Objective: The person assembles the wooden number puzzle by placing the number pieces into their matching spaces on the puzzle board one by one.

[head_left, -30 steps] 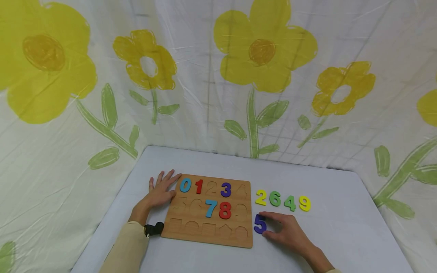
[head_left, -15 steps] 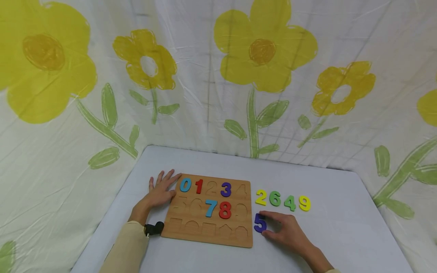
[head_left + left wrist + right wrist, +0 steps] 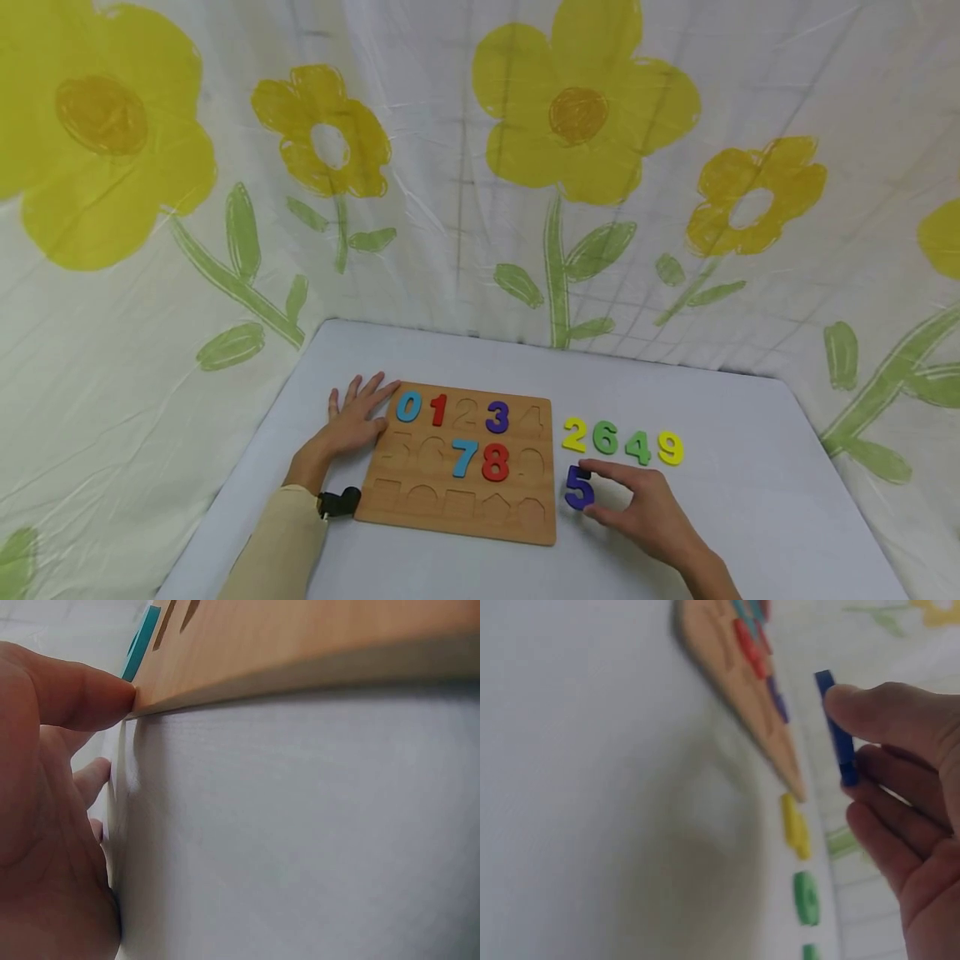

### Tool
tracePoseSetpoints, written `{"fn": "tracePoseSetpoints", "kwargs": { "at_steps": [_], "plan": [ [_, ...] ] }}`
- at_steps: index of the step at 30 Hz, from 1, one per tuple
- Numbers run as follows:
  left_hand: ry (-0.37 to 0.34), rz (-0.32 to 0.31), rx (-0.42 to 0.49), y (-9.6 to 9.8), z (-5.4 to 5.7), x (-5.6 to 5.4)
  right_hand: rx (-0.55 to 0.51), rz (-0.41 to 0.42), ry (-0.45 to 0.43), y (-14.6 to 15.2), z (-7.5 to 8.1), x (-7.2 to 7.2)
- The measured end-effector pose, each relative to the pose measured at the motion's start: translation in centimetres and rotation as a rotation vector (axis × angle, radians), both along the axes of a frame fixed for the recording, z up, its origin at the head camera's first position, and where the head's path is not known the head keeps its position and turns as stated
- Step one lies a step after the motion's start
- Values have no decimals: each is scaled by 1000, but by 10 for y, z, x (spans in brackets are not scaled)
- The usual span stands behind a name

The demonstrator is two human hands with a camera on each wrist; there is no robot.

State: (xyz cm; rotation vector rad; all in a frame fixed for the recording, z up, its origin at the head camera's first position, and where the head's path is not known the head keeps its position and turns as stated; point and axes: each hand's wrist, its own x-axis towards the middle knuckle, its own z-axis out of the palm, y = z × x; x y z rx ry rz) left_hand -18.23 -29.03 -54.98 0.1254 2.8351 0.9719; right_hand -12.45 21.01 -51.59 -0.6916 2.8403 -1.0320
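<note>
My right hand (image 3: 648, 510) pinches a purple number 5 (image 3: 578, 488) between thumb and fingers. In the right wrist view the 5 (image 3: 838, 735) is edge-on and lifted off the table. My left hand (image 3: 350, 427) lies spread at the left edge of a wooden number puzzle board (image 3: 420, 529), its thumb (image 3: 90, 697) touching the board's side. On the board sit a blue 0 (image 3: 408, 407), a red 1 (image 3: 438, 410), a purple 3 (image 3: 497, 417), a blue 7 (image 3: 463, 458) and a red 8 (image 3: 495, 462). Other recesses show bare wood.
Right of the board lie a yellow 2 (image 3: 574, 435), a green 6 (image 3: 604, 437), a green 4 (image 3: 637, 448) and a yellow 9 (image 3: 671, 448) in a row. A black strap piece (image 3: 340, 502) is at my left wrist. Flowered cloth (image 3: 435, 250) hangs behind the white table (image 3: 750, 500).
My right hand has raised the purple 5 from the table and shifted slightly to the right with it. The left hand and the board stay put.
</note>
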Motion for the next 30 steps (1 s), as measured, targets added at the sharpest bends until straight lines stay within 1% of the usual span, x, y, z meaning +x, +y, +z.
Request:
{"fn": "tracePoseSetpoints", "kwargs": {
  "at_steps": [4, 7, 10, 14, 18, 24, 30],
  "plan": [
    [10, -1, 9, 0, 1, 0, 24, -17, -33, -9, 16, 6],
    [4, -3, 7, 1, 1, 0, 34, -25, -31, -18, 26, 9],
    [-6, -5, 0, 1, 1, 0, 17, -37, -15, -27, 32, 12],
    [-10, -4, 2, 1, 2, 0, -26, -18, 11, -39, 39, 12],
    [4, -6, 19, 0, 0, 1, -49, 14, 34, -50, 48, 10],
    [59, -12, 36, -4, -8, 1, -75, 49, 76, -68, 63, 2],
    [58, -12, 69, -4, -7, 1, -103, 110, 143, -87, 75, -7]
  ]
}}
